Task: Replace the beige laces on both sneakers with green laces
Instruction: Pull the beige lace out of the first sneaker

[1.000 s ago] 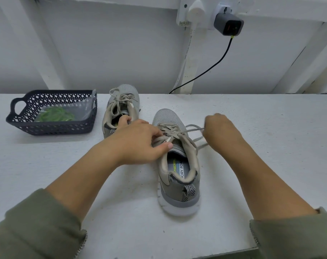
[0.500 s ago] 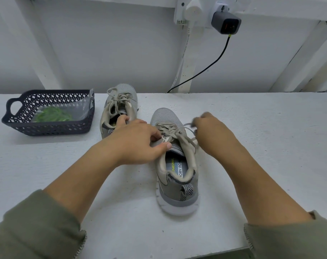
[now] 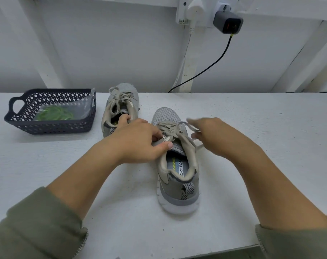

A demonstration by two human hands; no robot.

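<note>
On the white surface (image 3: 271, 118) a grey mesh sneaker with a white sole (image 3: 179, 186) stands in the middle, with its toe pointing to 12 o'clock. The left hand (image 3: 138, 141) comes in from 8 o'clock, and its grip is closed on the tongue of this sneaker, thumb and fingers pinching it beside the beige lace (image 3: 168, 128) that is threaded through the eyelets. A loose loop of this lace runs out toward 2 o'clock, to the right hand (image 3: 215, 135). The fingers there are blurred, so I cannot tell if its grip has the loop. A second grey sneaker (image 3: 129, 94), laced in beige too, stands at 10 o'clock. The green laces (image 3: 54, 114) lie in a clear bag (image 3: 80, 107) inside a dark plastic lattice basket (image 3: 47, 128) at 9 o'clock, well apart from both hands.
</note>
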